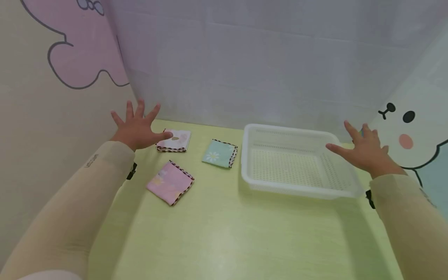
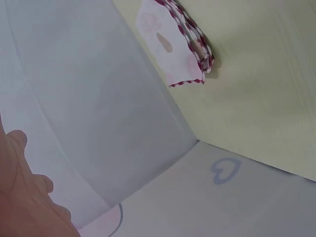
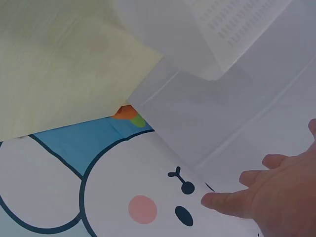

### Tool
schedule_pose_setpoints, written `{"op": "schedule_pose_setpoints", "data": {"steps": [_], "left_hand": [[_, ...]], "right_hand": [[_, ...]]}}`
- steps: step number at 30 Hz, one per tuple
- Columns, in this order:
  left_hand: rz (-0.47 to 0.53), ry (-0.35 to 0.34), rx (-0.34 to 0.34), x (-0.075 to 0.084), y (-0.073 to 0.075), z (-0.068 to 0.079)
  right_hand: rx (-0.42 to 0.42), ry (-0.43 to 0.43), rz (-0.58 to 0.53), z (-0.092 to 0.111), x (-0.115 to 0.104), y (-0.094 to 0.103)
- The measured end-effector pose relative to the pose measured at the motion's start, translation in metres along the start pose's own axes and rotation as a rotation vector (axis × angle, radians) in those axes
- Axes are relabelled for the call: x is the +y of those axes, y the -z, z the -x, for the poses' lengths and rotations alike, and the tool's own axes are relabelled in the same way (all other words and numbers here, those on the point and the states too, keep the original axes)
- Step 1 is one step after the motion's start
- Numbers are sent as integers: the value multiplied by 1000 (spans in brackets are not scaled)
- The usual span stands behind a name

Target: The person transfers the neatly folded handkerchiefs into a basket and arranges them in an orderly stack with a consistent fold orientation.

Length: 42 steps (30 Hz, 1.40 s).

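Yellow-green table (image 1: 217, 233): left hand (image 1: 137, 130) spread, empty, near white cloth (image 1: 179, 139) at far left; right hand (image 1: 367, 154) likewise by white basket (image 1: 297, 189), right; pink cloth (image 1: 170, 183) nearer, green cloth (image 1: 219, 153) left of basket; folds probably want pinching through all layers

Booth-like spot, room type unclear: yellowish table (image 1: 224, 237) walled by pale sheet (image 1: 245, 70), cartoon-printed sides (image 1: 395, 140).
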<state>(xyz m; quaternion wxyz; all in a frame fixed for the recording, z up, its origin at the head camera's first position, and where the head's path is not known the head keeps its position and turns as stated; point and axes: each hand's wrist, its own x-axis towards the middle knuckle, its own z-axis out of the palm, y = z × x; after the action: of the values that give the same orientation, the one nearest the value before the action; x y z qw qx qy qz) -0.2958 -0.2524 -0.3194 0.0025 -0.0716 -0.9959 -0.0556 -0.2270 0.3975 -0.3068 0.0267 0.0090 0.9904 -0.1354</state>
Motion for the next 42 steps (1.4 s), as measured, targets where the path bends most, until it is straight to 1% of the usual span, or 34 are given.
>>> {"op": "schedule_pose_setpoints", "data": {"steps": [6,9,12,16,19,23,27,32,34,37,39,42], "left_hand": [[6,-39,43,3,-2,4],[7,-63,63,6,-5,8],[23,-80,74,6,-11,13],[86,-85,66,2,-22,19],[130,-82,60,-2,-31,25],[168,-70,32,-5,-42,34],[237,-57,-30,-3,-54,45],[329,-53,-71,-4,-73,58],[372,-57,-84,-6,-81,62],[462,-56,-115,-8,-90,67],[530,-55,-129,-9,-94,71],[605,-52,-136,-9,-98,78]], "right_hand": [[-63,11,-45,3,4,-1],[-114,21,-103,5,9,-5],[-146,44,-167,8,13,-11],[-173,75,-222,12,18,-20],[-217,52,-276,15,21,-25],[-266,3,-438,23,27,-29],[-267,-7,-567,29,38,-33],[-265,-14,-712,29,51,-42],[-269,-29,-740,29,55,-46],[-277,-47,-746,31,59,-52],[-283,-60,-748,32,61,-54],[-289,-71,-749,33,60,-54]]}}
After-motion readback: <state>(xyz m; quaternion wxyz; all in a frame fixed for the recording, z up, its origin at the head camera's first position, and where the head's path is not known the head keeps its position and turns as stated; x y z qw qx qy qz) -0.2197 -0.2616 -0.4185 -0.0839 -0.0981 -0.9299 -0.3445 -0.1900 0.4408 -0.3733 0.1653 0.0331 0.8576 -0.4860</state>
